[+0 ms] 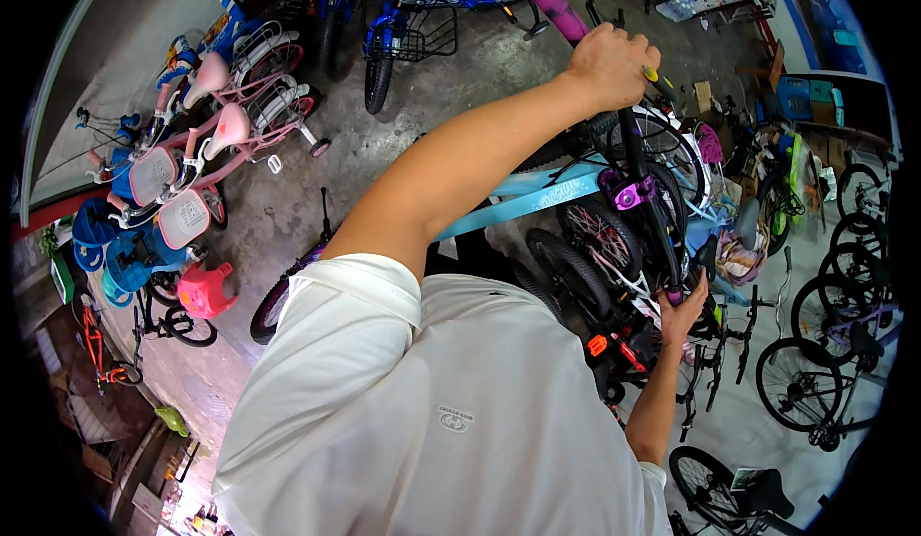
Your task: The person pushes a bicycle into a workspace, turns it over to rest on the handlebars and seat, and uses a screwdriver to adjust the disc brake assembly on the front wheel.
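A bicycle with a light-blue frame point(537, 198) stands in front of me. Its black handlebar point(658, 234) runs from far to near, clamped at a purple stem point(631, 193). My left hand point(614, 64) is closed around the far end of the bar. Beside that fist a pink-purple tube point(559, 13) sticks out to the left; how it joins the bar is hidden. A small yellow piece point(652, 73) shows at the knuckles. At the near end, my right hand point(681, 313) grips the bar beside a purple end piece point(674, 298), its fingers partly hidden.
Pink children's bicycles point(230, 128) crowd the left, near a red plastic seat point(206, 289). Blue bicycles point(384, 32) stand at the far side. More bicycles point(801, 382) line the right. Grey concrete floor point(451, 85) lies between them.
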Available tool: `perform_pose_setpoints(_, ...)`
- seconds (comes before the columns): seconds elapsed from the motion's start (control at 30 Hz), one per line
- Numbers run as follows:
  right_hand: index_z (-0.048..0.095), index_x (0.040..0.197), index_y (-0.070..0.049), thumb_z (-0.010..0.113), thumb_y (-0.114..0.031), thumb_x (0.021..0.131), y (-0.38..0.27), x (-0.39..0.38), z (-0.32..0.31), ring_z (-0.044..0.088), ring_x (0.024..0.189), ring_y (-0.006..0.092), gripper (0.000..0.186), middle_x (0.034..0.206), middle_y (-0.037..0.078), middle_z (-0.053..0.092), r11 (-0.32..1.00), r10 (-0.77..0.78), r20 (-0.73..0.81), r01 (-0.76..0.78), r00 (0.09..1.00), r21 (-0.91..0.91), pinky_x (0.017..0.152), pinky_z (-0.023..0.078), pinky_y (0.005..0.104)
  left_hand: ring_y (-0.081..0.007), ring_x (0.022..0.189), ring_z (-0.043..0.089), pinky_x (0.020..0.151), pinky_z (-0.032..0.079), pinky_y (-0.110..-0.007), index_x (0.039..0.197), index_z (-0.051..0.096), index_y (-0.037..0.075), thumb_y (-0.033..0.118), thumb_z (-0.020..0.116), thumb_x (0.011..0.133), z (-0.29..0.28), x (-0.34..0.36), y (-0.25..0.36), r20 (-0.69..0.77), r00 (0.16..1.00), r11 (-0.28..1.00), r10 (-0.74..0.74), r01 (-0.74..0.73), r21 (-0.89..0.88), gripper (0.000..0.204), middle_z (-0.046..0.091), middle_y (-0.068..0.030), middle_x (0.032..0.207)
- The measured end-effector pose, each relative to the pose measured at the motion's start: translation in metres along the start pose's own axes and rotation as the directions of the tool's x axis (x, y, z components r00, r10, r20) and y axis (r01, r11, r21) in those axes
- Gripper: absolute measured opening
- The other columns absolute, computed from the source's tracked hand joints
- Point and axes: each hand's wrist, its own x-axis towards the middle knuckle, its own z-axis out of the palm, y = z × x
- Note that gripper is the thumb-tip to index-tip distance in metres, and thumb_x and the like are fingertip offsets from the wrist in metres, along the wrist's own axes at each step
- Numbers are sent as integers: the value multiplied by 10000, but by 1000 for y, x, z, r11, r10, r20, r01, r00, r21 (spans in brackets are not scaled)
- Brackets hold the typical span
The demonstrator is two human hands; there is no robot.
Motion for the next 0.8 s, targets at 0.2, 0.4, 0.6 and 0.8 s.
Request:
perform_pose_setpoints(0.2, 370, 1612, -94, 896, -160, 745, -19, -4, -2, 571, 1071, 313, 1015, 1185, 153, 534, 991, 81, -28, -78, 996, 112, 980, 472, 419, -291, 903, 730, 829, 545, -429, 976, 658, 142, 244, 665, 818, 1, 11, -13, 27, 1000, 1000, 0, 0, -4, 189, 708, -63, 964)
perform_pose_setpoints(0.4, 274, 1650, -182, 813, -274, 844, -80, 11, -33, 706, 860, 290, 974, 1032, 135, 706, 935, 114, 303, -205, 946, 290, 801, 553, 400, -373, 963, 726, 809, 584, -505, 1076, 675, 206, 370, 661, 925, -17, 39, -64, 115, 992, 997, -55, 49, 53, 223, 737, -45, 1096)
perform_pose_setpoints(0.6, 190, 1685, -202, 825, -297, 808, -125, 21, -44, 709, 786, 318, 1086, 1011, 127, 718, 905, -13, 325, -127, 946, 406, 756, 548, 417, -389, 957, 725, 797, 578, -516, 1123, 696, 229, 400, 625, 967, -23, 47, -121, 142, 986, 992, -86, 71, 108, 243, 758, -79, 1069)
perform_pose_setpoints(0.8, 268, 1661, -257, 752, -102, 840, -163, 23, -56, 687, 818, 308, 965, 1284, 158, 685, 818, -170, 397, -96, 902, 567, 806, 546, 410, -382, 1049, 701, 827, 570, -474, 1103, 717, 144, 306, 660, 961, -52, 31, -154, 118, 983, 989, -142, 135, 68, 223, 733, -91, 1183)
